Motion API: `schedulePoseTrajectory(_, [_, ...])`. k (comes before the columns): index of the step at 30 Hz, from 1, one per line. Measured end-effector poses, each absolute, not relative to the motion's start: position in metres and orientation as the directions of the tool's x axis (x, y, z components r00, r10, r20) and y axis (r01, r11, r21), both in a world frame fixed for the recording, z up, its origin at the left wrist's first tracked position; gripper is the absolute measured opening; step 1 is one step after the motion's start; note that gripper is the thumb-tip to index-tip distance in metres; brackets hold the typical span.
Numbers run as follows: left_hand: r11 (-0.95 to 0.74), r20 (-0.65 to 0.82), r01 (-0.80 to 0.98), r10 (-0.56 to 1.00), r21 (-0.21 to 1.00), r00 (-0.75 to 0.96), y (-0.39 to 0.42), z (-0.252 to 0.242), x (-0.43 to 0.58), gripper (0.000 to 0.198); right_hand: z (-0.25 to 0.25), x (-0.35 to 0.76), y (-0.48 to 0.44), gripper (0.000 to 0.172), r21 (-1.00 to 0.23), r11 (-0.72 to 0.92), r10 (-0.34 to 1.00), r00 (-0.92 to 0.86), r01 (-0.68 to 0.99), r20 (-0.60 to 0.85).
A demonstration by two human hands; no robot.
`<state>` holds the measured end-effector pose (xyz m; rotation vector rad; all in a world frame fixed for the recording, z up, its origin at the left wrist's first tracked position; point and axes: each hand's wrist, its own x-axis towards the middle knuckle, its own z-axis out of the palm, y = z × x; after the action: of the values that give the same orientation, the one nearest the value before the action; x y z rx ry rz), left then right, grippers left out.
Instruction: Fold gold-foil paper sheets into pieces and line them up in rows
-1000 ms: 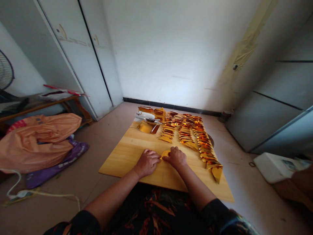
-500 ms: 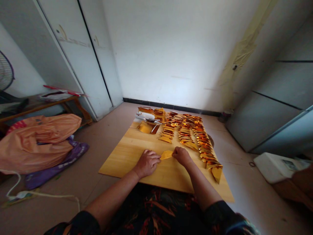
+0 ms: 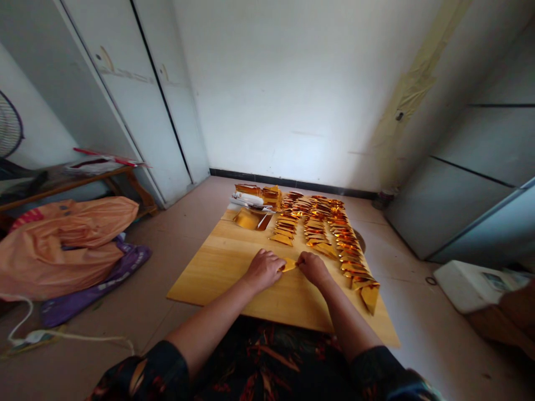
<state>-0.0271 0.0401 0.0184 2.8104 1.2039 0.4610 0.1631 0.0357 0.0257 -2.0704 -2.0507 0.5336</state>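
A small gold foil paper (image 3: 288,265) lies on the wooden board (image 3: 217,262) between my two hands. My left hand (image 3: 264,269) pinches its left side with curled fingers. My right hand (image 3: 312,267) pinches its right side, fingers closed too. Beyond them, several rows of folded gold foil pieces (image 3: 330,234) run along the board's right half to the near right edge (image 3: 370,295).
A stack of unfolded gold sheets and a packet (image 3: 253,203) sit at the board's far left. An orange bag (image 3: 62,239) over a purple one lies on the floor at left, with a cable (image 3: 62,337). White cabinets stand on both sides; a white box (image 3: 472,284) is at right.
My left hand has moved right and my right hand slightly back, so both now close in on the foil paper, which looks smaller and more folded than before.
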Motion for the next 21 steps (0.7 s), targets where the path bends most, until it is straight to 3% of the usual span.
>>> schedulePoseTrajectory(5, [-0.628,0.116,0.75,0.777,0.209,0.619,0.051,0.019,-0.012,0.018,0.028,0.163,0.033,0.021,-0.395,-0.035,0.993,-0.014,0.918,-0.12])
schedulePoseTrajectory(10, [-0.606,0.052,0.774,0.792,0.184,0.608,0.054,0.015,-0.01,0.02,0.021,0.165,0.031,0.02,-0.428,-0.04,0.998,0.013,0.903,-0.066])
schedulePoseTrajectory(16, [-0.559,0.051,0.802,0.825,0.21,0.562,0.052,0.014,-0.011,0.02,0.009,0.17,0.024,0.017,-0.599,-0.039,0.994,0.094,0.8,0.061])
schedulePoseTrajectory(21, [-0.546,0.061,0.811,0.835,0.21,0.546,0.053,0.013,-0.01,0.022,0.005,0.169,0.022,0.018,-0.715,-0.08,0.987,0.157,0.694,0.042])
